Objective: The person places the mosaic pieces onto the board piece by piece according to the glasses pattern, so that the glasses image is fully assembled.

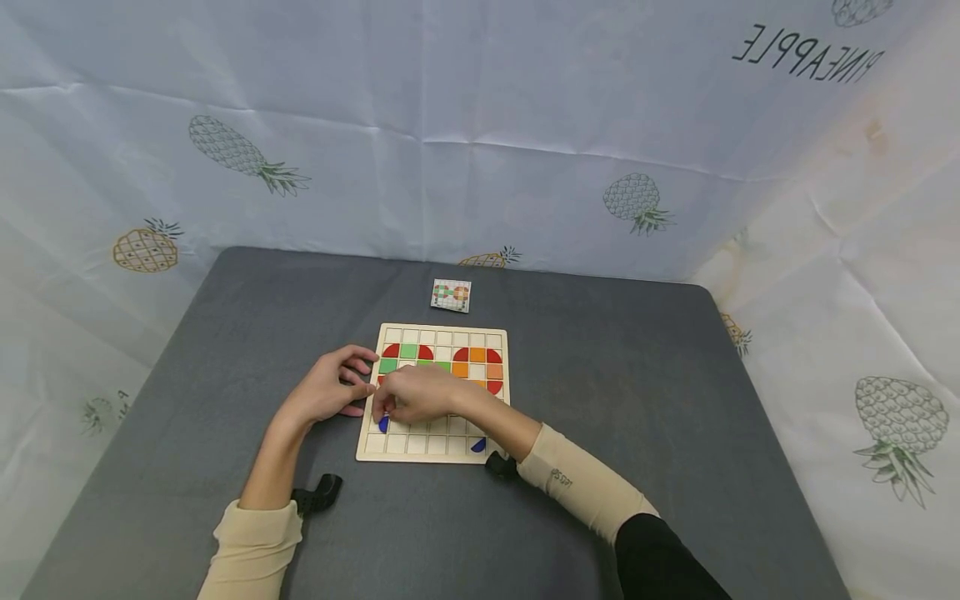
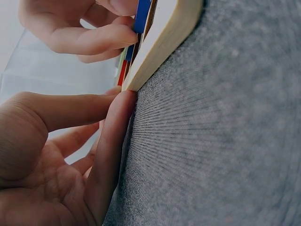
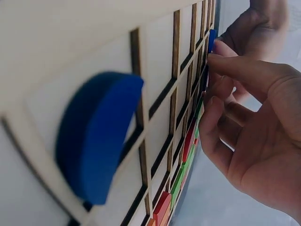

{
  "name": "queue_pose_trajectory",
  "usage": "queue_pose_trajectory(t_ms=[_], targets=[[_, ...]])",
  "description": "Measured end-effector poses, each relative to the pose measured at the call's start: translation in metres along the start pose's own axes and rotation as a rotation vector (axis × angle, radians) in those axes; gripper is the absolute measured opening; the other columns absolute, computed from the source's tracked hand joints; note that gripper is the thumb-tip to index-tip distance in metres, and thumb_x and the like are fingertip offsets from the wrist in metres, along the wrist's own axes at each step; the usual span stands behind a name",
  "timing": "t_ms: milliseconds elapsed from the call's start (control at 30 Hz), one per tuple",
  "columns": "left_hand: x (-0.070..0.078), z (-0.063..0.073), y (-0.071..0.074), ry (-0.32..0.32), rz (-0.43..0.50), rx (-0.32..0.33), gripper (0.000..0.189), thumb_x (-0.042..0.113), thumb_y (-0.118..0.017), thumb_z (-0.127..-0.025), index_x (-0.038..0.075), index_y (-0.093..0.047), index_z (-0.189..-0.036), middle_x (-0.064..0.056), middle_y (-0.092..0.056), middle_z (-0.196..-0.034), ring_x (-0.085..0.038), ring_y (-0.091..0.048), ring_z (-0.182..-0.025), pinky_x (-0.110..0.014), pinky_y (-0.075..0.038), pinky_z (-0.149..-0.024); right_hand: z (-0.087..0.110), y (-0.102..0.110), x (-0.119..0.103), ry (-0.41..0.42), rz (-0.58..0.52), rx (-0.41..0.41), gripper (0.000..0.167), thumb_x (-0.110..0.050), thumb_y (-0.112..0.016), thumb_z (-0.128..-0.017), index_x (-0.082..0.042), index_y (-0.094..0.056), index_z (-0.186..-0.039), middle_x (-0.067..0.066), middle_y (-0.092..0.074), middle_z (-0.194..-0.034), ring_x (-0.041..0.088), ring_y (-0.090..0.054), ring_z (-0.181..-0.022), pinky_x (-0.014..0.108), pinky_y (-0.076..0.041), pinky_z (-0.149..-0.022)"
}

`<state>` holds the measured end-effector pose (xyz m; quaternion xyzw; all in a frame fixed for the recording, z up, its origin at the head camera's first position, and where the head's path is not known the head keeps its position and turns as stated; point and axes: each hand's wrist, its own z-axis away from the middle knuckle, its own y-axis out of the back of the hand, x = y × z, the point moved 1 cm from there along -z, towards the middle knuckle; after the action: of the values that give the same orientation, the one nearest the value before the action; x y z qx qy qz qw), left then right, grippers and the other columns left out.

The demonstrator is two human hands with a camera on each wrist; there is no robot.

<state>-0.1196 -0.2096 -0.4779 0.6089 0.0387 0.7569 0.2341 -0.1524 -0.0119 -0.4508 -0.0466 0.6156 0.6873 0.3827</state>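
My right hand (image 1: 420, 393) reaches over the left part of a wooden grid board (image 1: 432, 457), fingers curled and fingertips pinching at a blue piece (image 2: 129, 52) that they mostly cover. Just nearer the front, another blue piece (image 1: 384, 424) with a curved side sits on the grid. My left hand (image 1: 330, 387) lies at the board's left edge, fingers loosely bent; in the left wrist view its thumb and a fingertip touch the rim. A blue curved piece (image 3: 94, 136) lies tilted over the cells near the board's front right corner.
Red, green and orange pieces (image 1: 477, 355) fill cells across the board's far half, partly hidden by my right hand. Behind the board lies a small pattern card (image 1: 451, 295). Dark wrist-camera mounts (image 1: 318, 493) sit by both wrists. The grey table (image 1: 615, 400) meets a pineapple-print curtain.
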Motion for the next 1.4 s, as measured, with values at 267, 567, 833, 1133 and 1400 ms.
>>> queue_pose_trajectory(t_ms=[267, 567, 833, 1133, 1400], targets=[[0.0, 0.0, -0.001, 0.005, 0.003, -0.001, 0.052, 0.0, -0.074, -0.099, -0.001, -0.056, -0.147, -0.022, -0.055, -0.123, -0.023, -0.06, -0.093, -0.038, -0.069, -0.064, 0.014, 0.006, 0.007, 0.033, -0.08, 0.033, 0.024, -0.006, -0.065, -0.103, -0.018, -0.082, -0.115, -0.005, -0.077, -0.106, 0.002, -0.063, -0.09, 0.013, -0.049, -0.076], [0.0, 0.0, -0.002, 0.012, -0.01, 0.006, 0.051, 0.001, -0.074, -0.1, 0.0, -0.056, -0.148, -0.022, -0.054, -0.123, -0.025, -0.061, -0.095, -0.039, -0.069, -0.064, 0.037, 0.011, 0.016, -0.005, -0.088, 0.072, 0.02, -0.012, -0.067, -0.106, -0.02, -0.083, -0.115, -0.008, -0.074, -0.1, 0.004, -0.057, -0.082, 0.016, -0.045, -0.07], [-0.001, 0.0, 0.0, 0.004, -0.005, -0.003, 0.051, 0.001, -0.073, -0.1, -0.001, -0.055, -0.148, -0.022, -0.054, -0.125, -0.024, -0.06, -0.096, -0.039, -0.069, -0.065, 0.027, -0.003, 0.005, 0.027, -0.05, 0.005, 0.02, -0.019, -0.074, -0.103, -0.019, -0.079, -0.123, -0.008, -0.074, -0.101, 0.0, -0.06, -0.079, 0.013, -0.047, -0.069], [-0.004, -0.001, 0.001, -0.015, -0.001, -0.01, 0.052, 0.0, -0.072, -0.099, -0.001, -0.055, -0.148, -0.022, -0.055, -0.124, -0.022, -0.06, -0.095, -0.038, -0.068, -0.064, 0.006, -0.006, -0.01, -0.002, 0.029, -0.018, 0.015, -0.025, -0.077, -0.102, -0.026, -0.078, -0.117, -0.011, -0.072, -0.096, 0.0, -0.061, -0.079, 0.016, -0.046, -0.062], [-0.003, 0.0, 0.001, -0.01, 0.006, -0.005, 0.052, 0.002, -0.075, -0.099, 0.0, -0.056, -0.148, -0.022, -0.056, -0.124, -0.022, -0.06, -0.094, -0.038, -0.068, -0.064, -0.001, -0.008, -0.011, -0.029, 0.073, -0.027, 0.009, -0.021, -0.076, -0.103, -0.026, -0.08, -0.109, -0.012, -0.074, -0.096, 0.0, -0.063, -0.081, 0.016, -0.048, -0.065]])
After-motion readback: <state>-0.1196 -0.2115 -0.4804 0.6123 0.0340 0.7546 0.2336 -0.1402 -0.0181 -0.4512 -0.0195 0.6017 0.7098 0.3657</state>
